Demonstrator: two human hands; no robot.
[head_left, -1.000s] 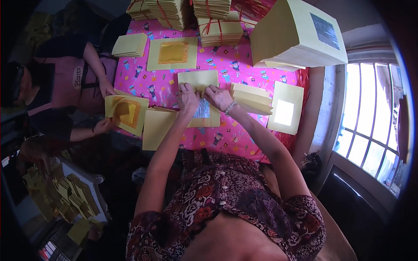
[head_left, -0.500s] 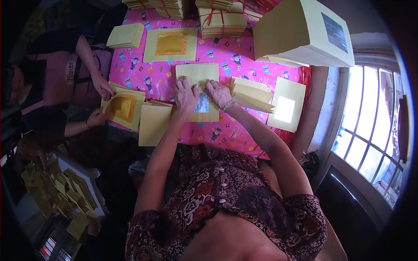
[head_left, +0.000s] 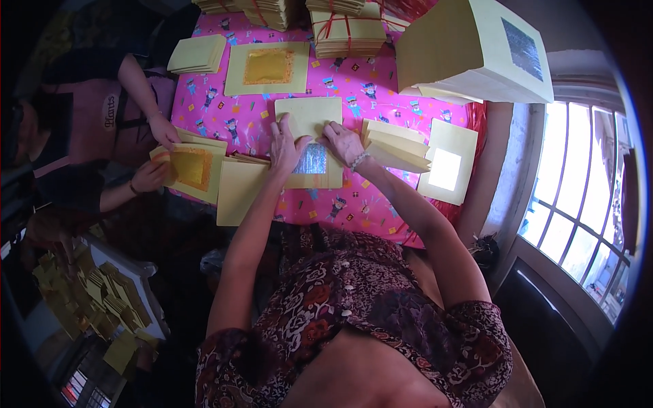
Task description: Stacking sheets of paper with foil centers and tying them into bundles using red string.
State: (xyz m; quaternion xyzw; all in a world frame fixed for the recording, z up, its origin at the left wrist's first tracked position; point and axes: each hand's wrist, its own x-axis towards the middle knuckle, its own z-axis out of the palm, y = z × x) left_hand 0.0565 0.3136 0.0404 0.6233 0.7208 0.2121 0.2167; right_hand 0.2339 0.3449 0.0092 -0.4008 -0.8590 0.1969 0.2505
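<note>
Slightly outward has slid the left hand (head_left: 286, 146) since half a second ago, so I now see more of the silver patch (head_left: 311, 159) on the sheet (head_left: 314, 114). The sheet lies flat at the middle of the pink cloth (head_left: 367, 204), straight ahead of the wearer. Its long axis runs from the wearer toward the far side, almost square on; the patch faces up in the near half.

I read the left hand as spread on the sheet's left side, thumb apart from the fingers and pointing inward. The right hand (head_left: 345, 143) rests on the right side with fingers bent; I can't tell whether it pinches anything.

Folded sheets (head_left: 394, 146) crowd the right wrist, with a white-patched sheet (head_left: 449, 132) beyond them. On the left, a yellow pile (head_left: 238, 197) sits just beside the left forearm. Farther out I have a gold-patched sheet (head_left: 267, 66), a red-tied bundle (head_left: 348, 41) and a tall stack (head_left: 449, 54) at far right. At left, a co-worker's hands (head_left: 149, 177) handle another gold-patched piece (head_left: 192, 168), well apart from the wearer's hands
</note>
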